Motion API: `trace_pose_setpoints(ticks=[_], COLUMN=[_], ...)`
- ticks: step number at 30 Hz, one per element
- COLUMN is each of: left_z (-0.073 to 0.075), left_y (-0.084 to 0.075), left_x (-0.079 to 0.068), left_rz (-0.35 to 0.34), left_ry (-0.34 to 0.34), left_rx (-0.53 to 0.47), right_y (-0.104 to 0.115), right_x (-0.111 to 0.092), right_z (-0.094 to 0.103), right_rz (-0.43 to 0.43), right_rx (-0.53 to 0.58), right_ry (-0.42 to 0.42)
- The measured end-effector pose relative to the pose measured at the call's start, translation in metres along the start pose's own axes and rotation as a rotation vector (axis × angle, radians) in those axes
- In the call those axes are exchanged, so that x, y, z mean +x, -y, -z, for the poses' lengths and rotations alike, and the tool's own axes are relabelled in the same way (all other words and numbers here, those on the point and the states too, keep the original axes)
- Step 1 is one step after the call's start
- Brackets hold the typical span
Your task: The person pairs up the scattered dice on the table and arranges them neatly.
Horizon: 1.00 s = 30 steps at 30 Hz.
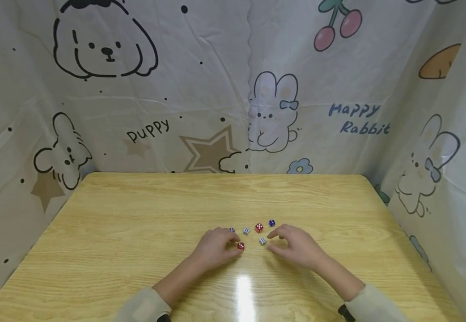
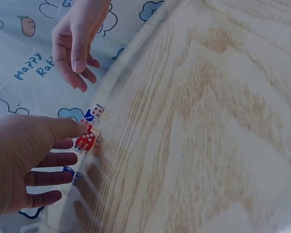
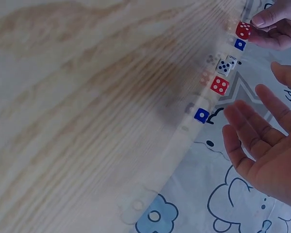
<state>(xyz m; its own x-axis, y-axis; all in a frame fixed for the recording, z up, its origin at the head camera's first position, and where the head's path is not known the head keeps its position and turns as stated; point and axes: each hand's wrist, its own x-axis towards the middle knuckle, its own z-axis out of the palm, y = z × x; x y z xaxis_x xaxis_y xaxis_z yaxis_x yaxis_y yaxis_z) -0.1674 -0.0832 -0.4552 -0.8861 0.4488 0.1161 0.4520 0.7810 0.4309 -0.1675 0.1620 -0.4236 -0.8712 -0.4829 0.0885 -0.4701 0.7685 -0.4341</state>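
In the head view, my left hand (image 1: pixel 215 248) is beside a red die (image 1: pixel 240 246), the die lying near its thumb and forefinger tips. Its fingers look spread and loosely bent in the left wrist view, thumb (image 2: pixel 70 127) close by the red dice. A blue die (image 1: pixel 231 230) shows partly behind this hand. My right hand (image 1: pixel 296 247) has parted, relaxed fingers and holds nothing. Nearest to it is a white die (image 1: pixel 262 241), just left of the fingertips. Another white die (image 1: pixel 246 231), a red die (image 1: pixel 259 228) and a blue die (image 1: pixel 272 222) lie farther back.
The dice sit on a wood-grain table (image 1: pixel 136 210) with a glossy top. Behind and along both sides hangs a pale curtain (image 1: pixel 201 89) printed with cartoon animals, stars and fruit. Light sleeves (image 1: pixel 144 306) cover both forearms.
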Motion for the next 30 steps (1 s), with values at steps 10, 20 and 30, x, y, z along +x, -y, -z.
trace_pose_setpoints(ticks=[10, 20, 30], left_z=[-0.004, -0.004, -0.005], left_y=[0.000, 0.001, 0.001], left_x=[0.003, 0.002, 0.002], left_rz=[-0.008, -0.002, -0.001], left_ry=[0.003, -0.005, -0.023], left_rx=[-0.011, -0.036, -0.051], right_y=[0.002, 0.004, 0.006], right_x=[0.002, 0.005, 0.005], right_z=[-0.004, -0.011, -0.015], right_rz=[-0.002, -0.011, 0.022], right_rx=[0.017, 0.032, 0.029], right_ry=[0.019, 0.043, 0.035])
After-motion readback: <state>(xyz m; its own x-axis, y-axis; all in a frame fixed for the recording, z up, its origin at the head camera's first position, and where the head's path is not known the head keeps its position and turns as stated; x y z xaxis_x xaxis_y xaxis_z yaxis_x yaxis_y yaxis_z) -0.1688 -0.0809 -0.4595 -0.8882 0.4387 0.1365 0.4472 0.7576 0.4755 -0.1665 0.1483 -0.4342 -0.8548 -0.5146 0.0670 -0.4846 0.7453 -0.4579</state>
